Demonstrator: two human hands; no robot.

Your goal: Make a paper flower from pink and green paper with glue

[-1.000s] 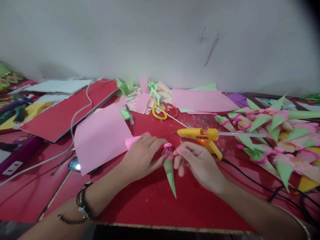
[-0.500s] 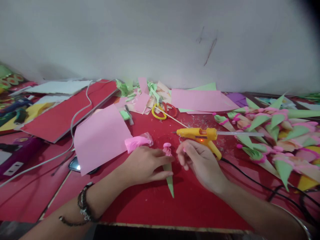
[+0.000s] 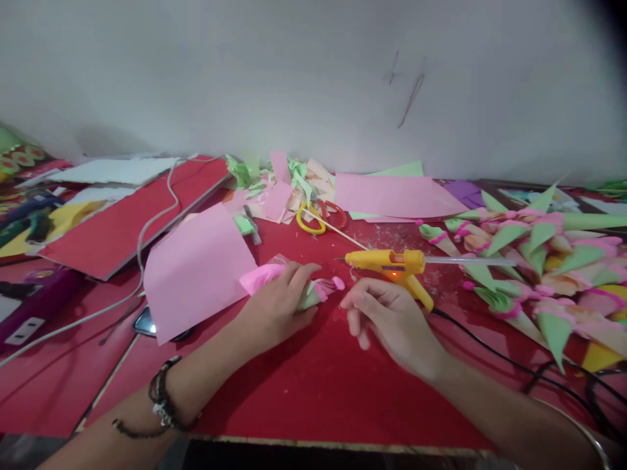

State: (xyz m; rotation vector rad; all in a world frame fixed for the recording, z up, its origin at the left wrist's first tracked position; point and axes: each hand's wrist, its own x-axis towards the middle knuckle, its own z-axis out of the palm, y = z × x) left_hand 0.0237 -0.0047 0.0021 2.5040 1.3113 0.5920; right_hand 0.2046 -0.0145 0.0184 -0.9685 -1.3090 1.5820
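Observation:
My left hand [image 3: 277, 307] is closed around a small paper flower [image 3: 324, 289], green at the body with a pink frill and a rounded pink tip pointing right. Its lower end is hidden by my fingers. Just behind that hand lies a bright pink soft lump [image 3: 258, 278] with a bit of clear plastic film. My right hand [image 3: 392, 323] hovers right of the flower, its thumb and fingers curled together; whatever they may pinch is hidden. Beyond it, a yellow hot glue gun [image 3: 385, 261] rests with its orange light on and a clear glue stick out the back.
Many finished-looking paper flowers [image 3: 533, 254] pile up at the right. Scissors [image 3: 311, 220], a cutter [image 3: 252, 224] and paper scraps lie at the back. A pink sheet [image 3: 196, 274] partly covers a phone [image 3: 145, 322]. The glue gun's black cord [image 3: 484, 349] runs right.
My left hand has turned the flower from pointing its green end toward me to lying sideways, pink tip to the right. My right hand has barely moved; a pink bit at its fingertips no longer shows.

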